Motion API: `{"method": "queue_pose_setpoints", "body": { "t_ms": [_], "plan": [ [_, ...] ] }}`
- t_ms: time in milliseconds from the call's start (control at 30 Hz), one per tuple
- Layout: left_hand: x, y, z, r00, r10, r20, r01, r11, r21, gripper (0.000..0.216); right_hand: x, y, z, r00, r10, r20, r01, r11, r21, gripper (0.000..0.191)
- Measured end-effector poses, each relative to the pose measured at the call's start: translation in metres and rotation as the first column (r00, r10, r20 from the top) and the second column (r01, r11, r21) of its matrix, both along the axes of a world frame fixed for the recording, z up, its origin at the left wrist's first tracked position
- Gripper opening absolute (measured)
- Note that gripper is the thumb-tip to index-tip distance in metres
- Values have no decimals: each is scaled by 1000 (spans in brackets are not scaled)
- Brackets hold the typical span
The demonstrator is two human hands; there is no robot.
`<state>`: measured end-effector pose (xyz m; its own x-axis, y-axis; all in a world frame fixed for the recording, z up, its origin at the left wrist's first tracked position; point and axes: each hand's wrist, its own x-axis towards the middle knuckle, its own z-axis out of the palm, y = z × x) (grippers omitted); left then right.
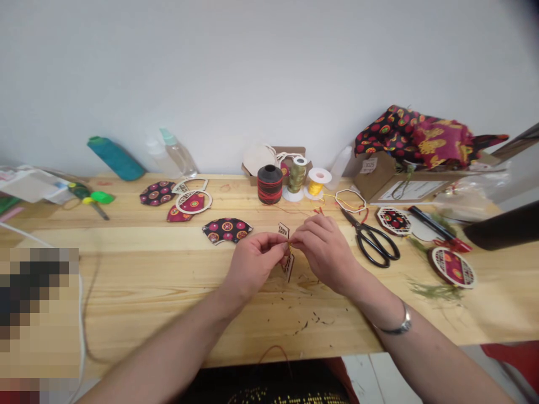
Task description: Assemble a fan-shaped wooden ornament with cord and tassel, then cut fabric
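Note:
My left hand [256, 261] is closed in a pinch on a thin wooden fretwork piece [284, 230], held on edge above the table. Its cut-out pattern shows above and below my fingers. Against it, the fingertips of my right hand [324, 249] pinch a bit of yellow cord [290, 246]; its exact path is hidden between the fingers. Left of my hands lies a fan-shaped patterned fabric piece [227, 230]. Black-handled scissors [373, 241] rest to the right of my right hand.
Behind my hands stand a red-and-black thread spool [270, 185], a green spool [297, 174] and a yellow spool [316, 184]. A cardboard box [408, 182] bearing patterned cloth sits at the back right. Finished-looking round ornament [452, 267] lies right; a teal thread cone [115, 159] leans back left.

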<state>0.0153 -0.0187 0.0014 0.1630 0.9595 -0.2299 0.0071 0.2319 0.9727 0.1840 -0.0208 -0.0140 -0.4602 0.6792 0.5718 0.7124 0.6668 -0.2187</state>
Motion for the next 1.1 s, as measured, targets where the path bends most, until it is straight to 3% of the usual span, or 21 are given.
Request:
{"method": "queue_pose_setpoints", "body": {
  "t_ms": [567, 900, 1100],
  "plan": [
    [0, 0, 2, 998, -39, -50, 39, 999, 9, 6, -4, 2, 1, 992, -26, -120, 19, 998, -60, 17],
    [-3, -3, -15, 979, 6, -205, 64, 941, 333, 19, -4, 2, -1, 990, -38, -138, 29, 997, -68, 19],
    [-4, -3, -19, 959, 33, -281, 81, 919, 387, 18, -4, 2, 0, 986, -23, -165, 9, 996, -90, 18]
  ]
}}
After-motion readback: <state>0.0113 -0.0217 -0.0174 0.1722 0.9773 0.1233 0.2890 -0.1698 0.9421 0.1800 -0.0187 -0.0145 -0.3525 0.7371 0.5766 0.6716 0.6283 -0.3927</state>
